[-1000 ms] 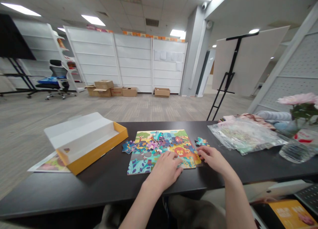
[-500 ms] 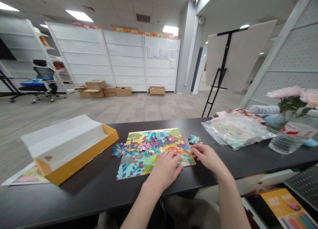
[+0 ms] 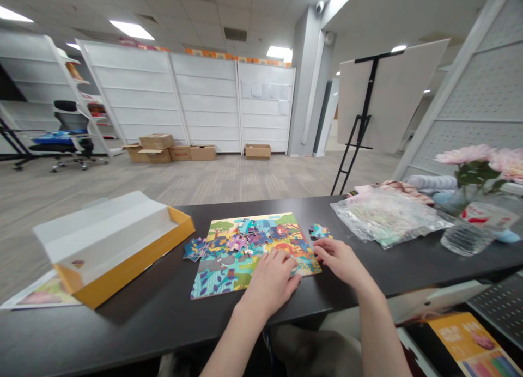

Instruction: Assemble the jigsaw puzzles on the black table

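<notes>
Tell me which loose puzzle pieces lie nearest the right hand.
The small cluster just beyond the right hand, right of the puzzle board; the other visible pieces lie on the board or at its left edge.

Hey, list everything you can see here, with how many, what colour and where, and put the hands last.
puzzle board: one, multicoloured, mid-table
loose puzzle pieces: many, multicoloured, on and beside the board
table: one, black, foreground
open box: one, yellow and white, table's left
printed sheet: one, multicoloured, partly under the box
plastic bag: one, clear, table's right
flowers: at least two, pink, far right
yellow printed item: one, lower right
easel: one, black, behind the table
office chair: one, black and grey, back left
cardboard boxes: several, brown, on the floor
shelving panels: several, white, background
ceiling lights: several, white, overhead
left hand: one, on the board
right hand: one, at the board's right edge
</notes>
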A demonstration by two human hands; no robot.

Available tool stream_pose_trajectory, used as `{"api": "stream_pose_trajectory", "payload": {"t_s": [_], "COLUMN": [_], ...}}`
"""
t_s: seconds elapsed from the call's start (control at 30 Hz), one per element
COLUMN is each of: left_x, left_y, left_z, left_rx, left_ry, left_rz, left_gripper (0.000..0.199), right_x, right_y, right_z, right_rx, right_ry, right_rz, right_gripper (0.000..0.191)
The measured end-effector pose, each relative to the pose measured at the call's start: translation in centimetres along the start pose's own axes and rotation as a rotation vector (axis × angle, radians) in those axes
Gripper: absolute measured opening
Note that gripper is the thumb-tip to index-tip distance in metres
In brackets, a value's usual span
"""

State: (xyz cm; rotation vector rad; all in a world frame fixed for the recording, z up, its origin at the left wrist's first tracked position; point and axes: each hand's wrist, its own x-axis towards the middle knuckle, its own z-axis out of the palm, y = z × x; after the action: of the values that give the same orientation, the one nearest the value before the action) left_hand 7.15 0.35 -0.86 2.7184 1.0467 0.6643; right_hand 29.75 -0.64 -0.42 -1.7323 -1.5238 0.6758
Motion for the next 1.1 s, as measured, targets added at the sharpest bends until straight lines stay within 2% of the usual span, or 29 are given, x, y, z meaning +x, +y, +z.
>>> {"api": "stream_pose_trajectory", "payload": {"t_s": [0.23, 0.33, 0.43, 0.57, 0.8, 0.93, 1.1], "left_x": [0.0, -0.2, -0.7, -1.6, -3.5, -4.4, -5.7], "left_y": [0.1, 0.0, -0.4, -1.6, -3.5, -4.4, -5.9], "left_z": [-0.3, -0.7, -1.3, -2.5, -4.3, -5.1, -6.5], "left_rx": [-0.002, -0.018, -0.017, -0.008, 0.033, 0.054, 0.097], "left_ry": [-0.009, 0.003, 0.041, 0.083, 0.130, 0.155, 0.192], "left_rz": [-0.001, 0.009, 0.002, -0.027, -0.078, -0.085, -0.124], "left_gripper": [0.013, 0.021, 0.025, 0.023, 0.018, 0.017, 0.015], "right_x": [1.3, 1.9, 2.3, 2.8, 3.1, 2.8, 2.8], "right_y": [-1.1, -1.4, -1.2, -0.6, -1.0, -1.1, -1.3], "right_z": [0.7, 1.9, 2.7, 2.8, 2.6, 2.8, 2.8], "right_rx": [-0.333, -0.445, -0.519, -0.514, -0.452, -0.443, -0.484], "right_ry": [0.151, 0.142, 0.098, 0.065, 0.076, 0.069, 0.028], "right_rz": [-0.153, -0.156, -0.101, -0.047, 0.057, 0.054, -0.013], "right_gripper": [0.021, 0.023, 0.032, 0.037, 0.030, 0.029, 0.038]}}
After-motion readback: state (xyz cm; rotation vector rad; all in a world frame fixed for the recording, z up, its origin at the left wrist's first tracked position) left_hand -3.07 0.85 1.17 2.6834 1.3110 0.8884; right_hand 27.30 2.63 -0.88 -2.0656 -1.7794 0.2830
